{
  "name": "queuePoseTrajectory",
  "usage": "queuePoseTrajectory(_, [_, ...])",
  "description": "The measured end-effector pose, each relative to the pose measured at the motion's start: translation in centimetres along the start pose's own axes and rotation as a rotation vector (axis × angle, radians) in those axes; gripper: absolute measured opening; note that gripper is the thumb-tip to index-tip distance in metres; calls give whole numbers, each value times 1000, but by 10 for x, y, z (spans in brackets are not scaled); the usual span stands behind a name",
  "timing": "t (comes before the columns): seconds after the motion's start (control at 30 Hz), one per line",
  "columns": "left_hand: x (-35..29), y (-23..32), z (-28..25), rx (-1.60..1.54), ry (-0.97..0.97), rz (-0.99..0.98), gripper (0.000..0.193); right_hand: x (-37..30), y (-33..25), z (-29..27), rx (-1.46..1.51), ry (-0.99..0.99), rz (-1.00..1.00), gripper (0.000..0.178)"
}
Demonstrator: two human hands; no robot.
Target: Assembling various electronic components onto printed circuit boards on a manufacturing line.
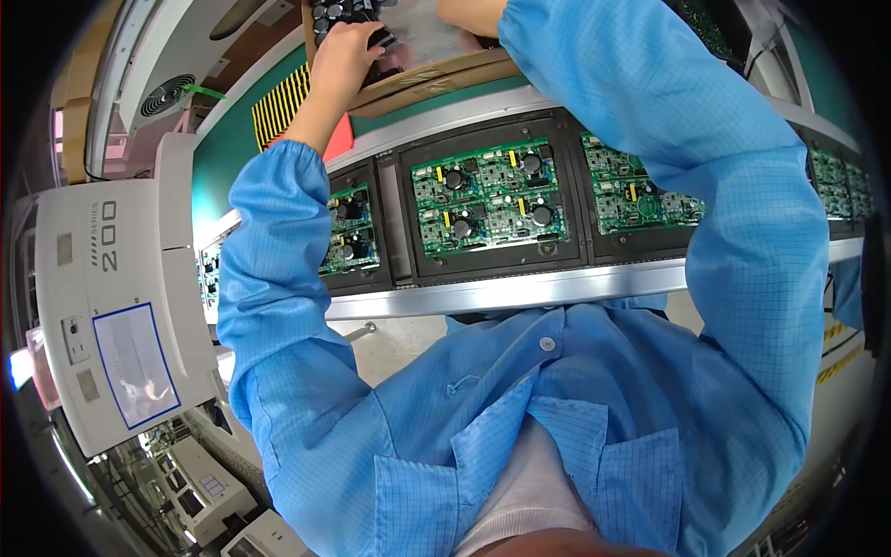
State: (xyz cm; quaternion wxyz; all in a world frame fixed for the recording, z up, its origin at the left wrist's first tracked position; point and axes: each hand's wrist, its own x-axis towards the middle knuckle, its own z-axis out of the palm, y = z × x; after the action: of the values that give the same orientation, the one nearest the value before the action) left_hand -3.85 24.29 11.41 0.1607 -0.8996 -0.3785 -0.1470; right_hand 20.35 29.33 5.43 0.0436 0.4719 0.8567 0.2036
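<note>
At the top, a cardboard box [436, 82] holds several black round components [336, 13] and a clear plastic sheet [422, 28]. My left hand [345, 60] reaches into its left side, thumb and fingers curled around a small black component [379, 38]. Over the box's far right part is my right hand [471, 15], its fingers cut off or hidden. Below the box, a black tray [405, 223] carries green circuit boards [487, 200] with black cylindrical capacitors and yellow parts. Another board [640, 200], partly under my right sleeve, shows a bare round spot.
A metal rail [501, 290] runs along the conveyor's near side. More boards [351, 227] sit left, partly behind my left sleeve. A white machine [121, 306] stands at left. A red piece [341, 139] and a yellow-black striped panel [280, 107] lie near my left wrist.
</note>
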Motion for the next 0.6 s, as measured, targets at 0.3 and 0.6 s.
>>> queuePoseTrajectory(0.3, [9, 0, -4, -52, -6, -85, 37, -184, 66, -152, 1435, 33, -53, 39])
queuePoseTrajectory(0.6, [19, 237, -15, -996, -192, 131, 39, -394, 89, -51, 1181, 32, 358, 33])
